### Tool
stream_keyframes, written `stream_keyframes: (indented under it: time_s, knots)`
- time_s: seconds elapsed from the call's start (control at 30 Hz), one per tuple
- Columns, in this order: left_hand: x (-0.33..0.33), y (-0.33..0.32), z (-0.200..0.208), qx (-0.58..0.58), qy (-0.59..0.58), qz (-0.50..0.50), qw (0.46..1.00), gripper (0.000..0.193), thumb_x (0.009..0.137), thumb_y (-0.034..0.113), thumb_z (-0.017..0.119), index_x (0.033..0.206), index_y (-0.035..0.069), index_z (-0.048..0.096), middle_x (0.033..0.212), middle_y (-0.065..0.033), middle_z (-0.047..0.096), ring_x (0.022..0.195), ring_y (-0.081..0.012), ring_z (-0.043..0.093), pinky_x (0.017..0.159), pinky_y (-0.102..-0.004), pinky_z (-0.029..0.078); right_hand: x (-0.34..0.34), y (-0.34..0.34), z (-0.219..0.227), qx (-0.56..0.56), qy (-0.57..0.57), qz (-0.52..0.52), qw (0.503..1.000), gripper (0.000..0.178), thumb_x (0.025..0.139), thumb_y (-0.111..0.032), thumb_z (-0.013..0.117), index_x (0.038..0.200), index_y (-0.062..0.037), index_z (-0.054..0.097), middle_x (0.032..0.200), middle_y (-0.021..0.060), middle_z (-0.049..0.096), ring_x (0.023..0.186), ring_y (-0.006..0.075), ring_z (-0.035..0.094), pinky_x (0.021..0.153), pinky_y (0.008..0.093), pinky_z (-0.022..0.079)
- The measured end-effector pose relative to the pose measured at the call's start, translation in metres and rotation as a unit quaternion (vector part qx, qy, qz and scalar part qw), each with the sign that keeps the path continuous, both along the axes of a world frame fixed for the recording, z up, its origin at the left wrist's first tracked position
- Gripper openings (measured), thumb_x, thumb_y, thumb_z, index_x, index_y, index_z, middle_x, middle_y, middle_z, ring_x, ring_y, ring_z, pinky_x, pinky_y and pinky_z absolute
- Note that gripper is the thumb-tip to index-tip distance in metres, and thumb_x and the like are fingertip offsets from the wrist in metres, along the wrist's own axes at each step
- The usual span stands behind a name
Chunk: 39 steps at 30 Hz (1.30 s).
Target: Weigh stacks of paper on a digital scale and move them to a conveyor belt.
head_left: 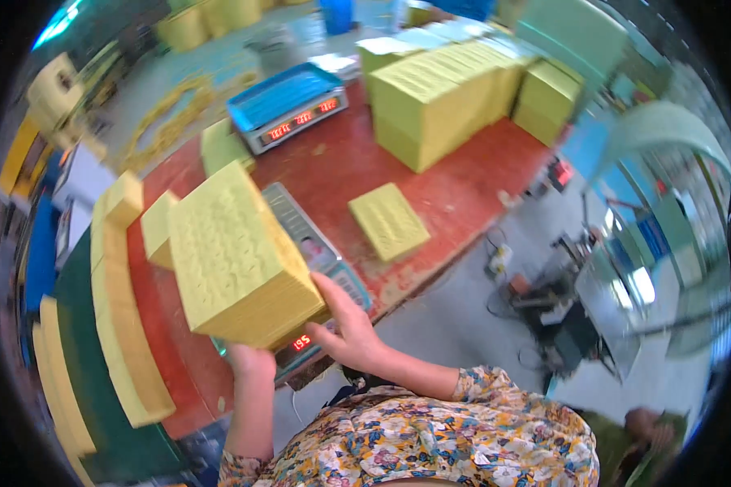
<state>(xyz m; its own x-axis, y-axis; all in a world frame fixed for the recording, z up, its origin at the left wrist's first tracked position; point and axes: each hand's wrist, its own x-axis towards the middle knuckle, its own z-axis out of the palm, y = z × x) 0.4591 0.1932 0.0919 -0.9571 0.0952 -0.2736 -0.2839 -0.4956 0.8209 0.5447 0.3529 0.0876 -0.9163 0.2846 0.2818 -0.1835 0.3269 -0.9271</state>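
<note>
Floral sleeves filled the lower edge, both forearms rising from them to a thick yellow stack of sheets (235,256). On the left, the left hand (250,357) was clamped under the stack's near lower corner, fingers mostly hidden beneath it. Further right, the right hand (345,325) was pressed flat against the stack's right side, fingers together and the thumb under the edge. The stack was tilted, its broad textured face turned up toward the camera, and sat over the near scale (317,252), whose red readout showed just below the stack. Whether the stack rested on the platform or was held clear of it could not be told.

Judgement: the step in hand appeared to be weighing the stack. The next move would call for settling it flat and square on the platform with both hands withdrawn, so the reading stands true.

Along the left of the red counter (463,191) lay long rows of yellow stacks (118,325). A second scale (288,105) with a blue top stood further back, a thin small pile (388,221) lay mid-counter, and a large block of stacks (447,93) stood at the far right end.

Most of the near scale's platform was covered. The floor clutter at right was blurred and could not be made out.
</note>
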Motion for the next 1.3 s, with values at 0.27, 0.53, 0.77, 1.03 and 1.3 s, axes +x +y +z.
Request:
stream_keyframes:
  time_s: [0.27,0.53,0.77,1.03,1.3]
  knots:
    - [-0.032,-0.013,0.103,0.051,0.167,-0.145,0.974,0.054,0.101,0.038,0.044,0.142,0.004,0.038,0.140,-0.0133,0.047,0.126,-0.0232,0.051,0.103,-0.0418,0.044,0.011,0.033,-0.047,-0.336,-0.112,-0.060,0.933,0.035,0.097,-0.022,0.055,0.125,-0.0005,0.058,0.117,0.0083,0.065,0.113,0.0183,0.059,0.099,0.0341,0.046]
    - [-0.060,-0.025,0.116,-0.109,0.095,-0.239,0.960,0.061,0.095,0.034,0.056,0.143,0.004,0.035,0.137,-0.0142,0.047,0.125,-0.0243,0.052,0.102,-0.0406,0.046,-0.008,-0.001,-0.056,-0.630,-0.113,0.099,0.762,0.042,0.101,-0.039,0.048,0.129,-0.0074,0.055,0.123,0.0066,0.062,0.111,0.0208,0.061,0.094,0.0423,0.051]
    - [-0.029,0.038,0.115,-0.046,0.050,-0.279,0.958,0.058,0.093,0.034,0.056,0.141,0.005,0.042,0.134,-0.0108,0.055,0.119,-0.0250,0.057,0.100,-0.0411,0.048,0.024,0.063,-0.043,-0.605,-0.038,0.067,0.792,0.058,0.097,-0.048,0.050,0.140,-0.0090,0.047,0.135,0.0046,0.057,0.126,0.0188,0.050,0.104,0.0431,0.040]
    - [0.008,0.261,0.081,-0.014,0.055,-0.479,0.876,0.067,0.088,0.021,0.066,0.144,0.002,0.033,0.134,-0.0120,0.049,0.122,-0.0232,0.052,0.102,-0.0387,0.045,0.095,0.253,-0.082,-0.588,0.008,-0.118,0.800,0.059,0.095,-0.048,0.050,0.141,-0.0107,0.047,0.132,0.0040,0.058,0.117,0.0196,0.055,0.097,0.0404,0.044]
    - [0.027,0.492,0.025,-0.020,0.035,-0.456,0.889,0.070,0.091,0.018,0.063,0.149,0.005,0.026,0.139,-0.0120,0.045,0.128,-0.0243,0.048,0.103,-0.0410,0.046,0.117,0.470,-0.123,-0.584,-0.025,-0.176,0.792,0.050,0.097,-0.045,0.043,0.133,-0.0127,0.055,0.127,0.0061,0.062,0.115,0.0227,0.059,0.095,0.0447,0.046]
